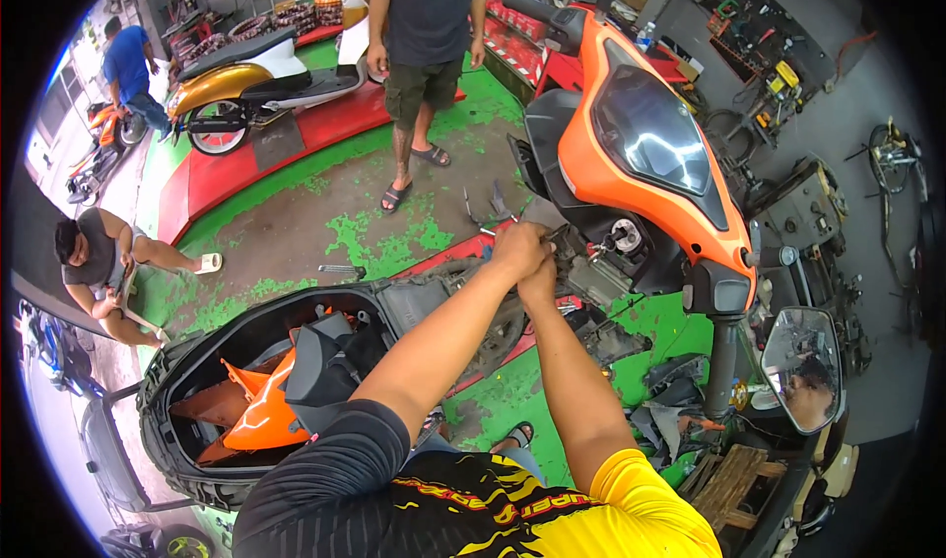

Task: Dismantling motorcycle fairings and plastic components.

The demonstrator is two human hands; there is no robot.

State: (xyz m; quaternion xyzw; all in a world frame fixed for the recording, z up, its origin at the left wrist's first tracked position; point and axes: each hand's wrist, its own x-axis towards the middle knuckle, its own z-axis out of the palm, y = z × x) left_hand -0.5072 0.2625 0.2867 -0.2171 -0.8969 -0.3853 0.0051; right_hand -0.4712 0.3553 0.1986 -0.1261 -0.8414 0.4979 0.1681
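Both my hands are together over the stripped middle of an orange scooter [579, 130]. My left hand [519, 250] is closed, its fingers curled near some dark cable ends beside the frame. Just below it and touching it, my right hand [538, 284] is closed too; what either one grips is hidden by the fingers. Right of my hands sit a dark battery-like box [597, 280] and a round metal lock part [624, 237]. The black storage tub [163, 386] of the scooter lies to the left, with loose orange panels [264, 400] and dark trim pieces in it.
A mirror [800, 369] and handlebar grip [724, 366] stick out at right. Black plastic parts [670, 410] lie on the green floor near a wooden crate [739, 489]. One person [429, 26] stands ahead by a red ramp [320, 130]; another [99, 262] sits at left.
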